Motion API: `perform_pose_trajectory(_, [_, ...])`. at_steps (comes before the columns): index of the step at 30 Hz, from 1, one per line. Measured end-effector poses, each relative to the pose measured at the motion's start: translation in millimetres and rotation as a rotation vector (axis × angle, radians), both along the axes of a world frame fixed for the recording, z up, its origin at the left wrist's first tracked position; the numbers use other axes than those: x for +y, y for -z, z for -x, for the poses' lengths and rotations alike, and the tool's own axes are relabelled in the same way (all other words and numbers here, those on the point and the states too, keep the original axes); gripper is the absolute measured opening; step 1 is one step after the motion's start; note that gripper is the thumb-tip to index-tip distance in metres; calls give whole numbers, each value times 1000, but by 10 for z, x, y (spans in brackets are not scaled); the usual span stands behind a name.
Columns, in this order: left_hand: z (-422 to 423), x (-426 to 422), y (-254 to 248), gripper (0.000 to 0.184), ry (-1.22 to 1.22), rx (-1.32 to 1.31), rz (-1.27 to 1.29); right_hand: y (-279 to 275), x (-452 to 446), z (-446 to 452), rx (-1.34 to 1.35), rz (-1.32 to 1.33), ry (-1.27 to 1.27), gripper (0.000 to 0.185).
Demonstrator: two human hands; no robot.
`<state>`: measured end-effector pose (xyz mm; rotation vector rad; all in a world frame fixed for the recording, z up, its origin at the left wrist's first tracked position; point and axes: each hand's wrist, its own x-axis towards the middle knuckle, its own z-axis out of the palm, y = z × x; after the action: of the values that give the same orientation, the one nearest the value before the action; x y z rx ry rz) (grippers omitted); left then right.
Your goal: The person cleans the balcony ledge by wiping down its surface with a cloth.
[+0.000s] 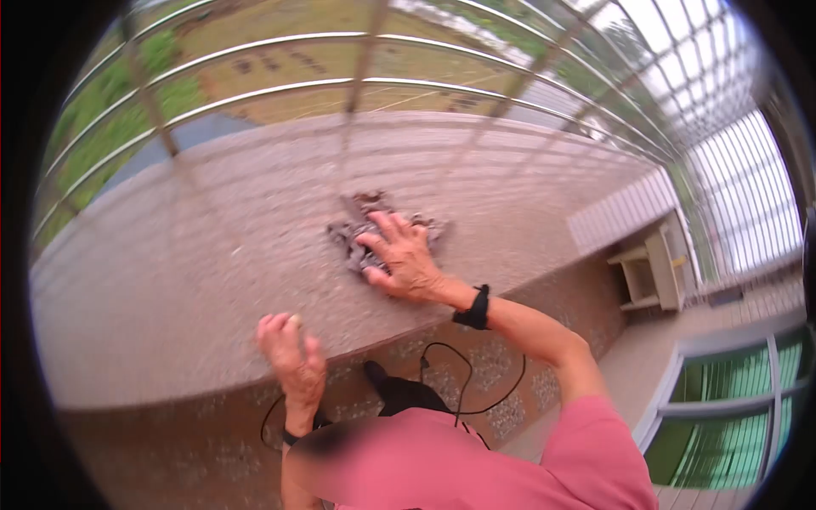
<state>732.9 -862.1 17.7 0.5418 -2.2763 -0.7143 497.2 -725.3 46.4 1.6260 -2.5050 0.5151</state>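
Observation:
A crumpled grey-brown cloth [347, 246] lies bunched on the wide stone-like ledge [170, 280]. Over it is my right hand [406, 259], pressing it down with bent fingers; part of the cloth is hidden under the palm. Near the front edge of the ledge is my left hand [291, 353], its fingers loosely bent, the thumb apart and nothing visible in it. Whether it touches the surface I cannot tell. A black band [474, 308] circles my right wrist.
Metal railing bars [365, 81] run along the far side of the ledge, with grass and ground beyond. A black cable [470, 374] hangs by my body. To the right are a small wooden shelf [642, 276] and a green-paned window [731, 408].

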Motion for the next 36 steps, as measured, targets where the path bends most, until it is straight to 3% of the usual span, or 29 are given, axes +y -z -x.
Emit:
perform_pose_trajectory(2, [-168,5,-29,35,6,20,-25,10,-233,-121,-38,-32,-41,55])
perform_pose_trajectory(3, [-91,374,-5,35,-74,-4,-20,115,86,86,-15,1,-68,55])
perform_pose_trajectory(9, [-320,338,394,30,-412,4,187,480,55,258,-30,-44,-191,54])
perform_pose_trajectory(15, [-441,364,371,35,-636,-84,315,227,-57,281,-32,-5,-337,52])
perform_pose_trajectory(16, [-434,448,314,35,-638,-89,315,154,-108,251,-36,-5,-339,52])
perform_pose_trajectory(17, [-525,-143,456,36,-630,-108,297,283,-837,93,-81,1,-383,53])
perform_pose_trajectory(18, [-558,-223,417,37,-629,-122,296,254,-1049,-1,-122,26,-434,53])
perform_pose_trajectory(22, [-548,-189,426,37,-650,-125,304,308,-1280,-329,-77,5,-480,56])
perform_pose_trajectory(26, [-513,-159,451,37,-671,-157,305,431,-1046,-738,-41,156,-609,57])
perform_pose_trajectory(28, [-517,-164,471,38,-661,-165,290,280,-799,-918,-114,48,-706,61])
perform_pose_trajectory(31, [-541,-185,506,37,-662,-151,336,290,-416,-1027,-117,94,-781,62])
perform_pose_trajectory(36, [-564,-182,478,35,-640,-216,304,157,-49,-684,-182,-61,-1068,56])
